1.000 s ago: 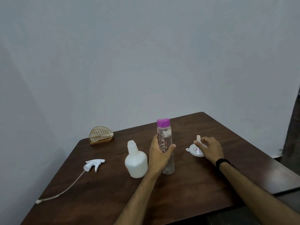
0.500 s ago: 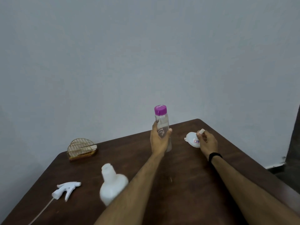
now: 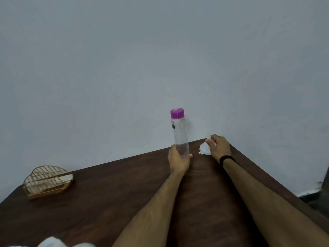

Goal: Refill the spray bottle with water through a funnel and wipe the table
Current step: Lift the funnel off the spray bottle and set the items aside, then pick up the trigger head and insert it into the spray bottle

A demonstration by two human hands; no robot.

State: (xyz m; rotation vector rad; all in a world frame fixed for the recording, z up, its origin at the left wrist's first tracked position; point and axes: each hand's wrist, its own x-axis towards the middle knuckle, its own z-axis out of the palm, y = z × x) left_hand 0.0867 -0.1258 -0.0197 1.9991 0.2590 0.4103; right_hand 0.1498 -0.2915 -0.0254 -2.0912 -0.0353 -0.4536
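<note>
Both hands lifted items above the dark brown wooden table (image 3: 106,202).
The left hand (image 3: 179,160) gripped the base of an upright clear plastic water bottle with a purple cap (image 3: 179,132); its dark label mark was unreadable. The right hand (image 3: 218,147) pinched a white plastic funnel (image 3: 204,149) with a small red-marked sticker, illegible. A gold wire napkin holder (image 3: 47,181) stood at far left.
</note>
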